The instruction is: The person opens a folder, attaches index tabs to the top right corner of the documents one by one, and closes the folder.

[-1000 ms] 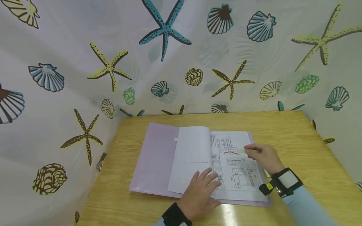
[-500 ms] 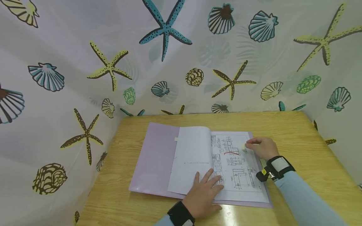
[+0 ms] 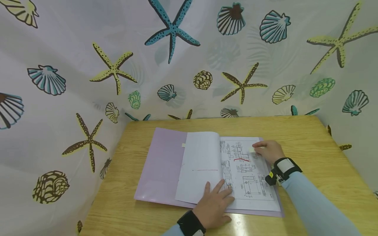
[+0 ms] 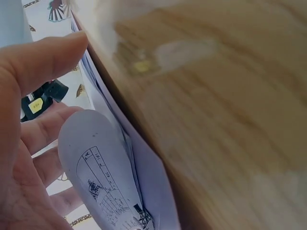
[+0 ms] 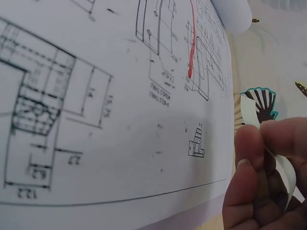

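A lilac folder (image 3: 159, 164) lies spread on the table, with a blank-backed sheet (image 3: 199, 154) turned to the left. On its right side is a page of technical drawings (image 3: 260, 200) with a red pen line (image 3: 241, 160). My left hand (image 3: 213, 206) rests with spread fingers on the lower part of the pages near the fold; in the left wrist view the paper bulges beside those fingers. Over the page's upper right edge, my right hand (image 3: 270, 151) pinches a small pale yellow-green sticky note (image 5: 248, 111) between thumb and fingers. In the right wrist view the strip is bent, held just off the page.
Another pale tab (image 3: 183, 145) sticks out from the left edge of the turned sheet. The wooden table (image 3: 307, 147) extends around the folder, and a shell-and-starfish cloth (image 3: 177, 82) hangs behind it. Both wrists wear black straps; the right one carries a small camera (image 3: 270, 178).
My right hand, holding the sticky note, has moved farther up and slightly left, to the page's upper right edge. The left hand has slid a little to the right.
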Action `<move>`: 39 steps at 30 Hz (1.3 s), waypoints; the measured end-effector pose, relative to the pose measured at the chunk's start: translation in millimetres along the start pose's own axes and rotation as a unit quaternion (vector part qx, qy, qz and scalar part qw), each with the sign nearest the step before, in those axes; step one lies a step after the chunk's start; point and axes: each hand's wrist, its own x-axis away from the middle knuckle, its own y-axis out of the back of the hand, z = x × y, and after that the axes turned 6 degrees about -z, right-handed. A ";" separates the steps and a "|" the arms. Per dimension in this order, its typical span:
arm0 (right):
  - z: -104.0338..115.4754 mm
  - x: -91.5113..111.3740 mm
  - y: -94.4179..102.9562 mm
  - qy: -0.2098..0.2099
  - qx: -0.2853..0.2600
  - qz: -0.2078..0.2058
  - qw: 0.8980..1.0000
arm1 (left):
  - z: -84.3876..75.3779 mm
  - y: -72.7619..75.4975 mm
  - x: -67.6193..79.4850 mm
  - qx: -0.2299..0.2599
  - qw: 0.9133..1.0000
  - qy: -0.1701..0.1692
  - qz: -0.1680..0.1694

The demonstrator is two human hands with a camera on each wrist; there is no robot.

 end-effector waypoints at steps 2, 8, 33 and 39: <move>0.9 -1.6 -1.4 -0.004 0.006 0.004 1.000 | 0.2 -1.1 0.0 -0.002 1.000 -0.003 0.003; 1.7 -5.2 -7.4 -0.019 0.017 0.008 1.000 | 1.1 -4.2 1.7 -0.009 1.000 -0.010 0.004; -7.5 -14.8 -26.0 -0.044 0.045 0.003 0.998 | 4.0 -10.7 4.9 -0.008 1.000 -0.022 -0.015; -6.3 -16.9 -26.6 -0.044 0.050 0.001 0.998 | 4.9 -12.4 4.3 -0.010 1.000 -0.022 -0.014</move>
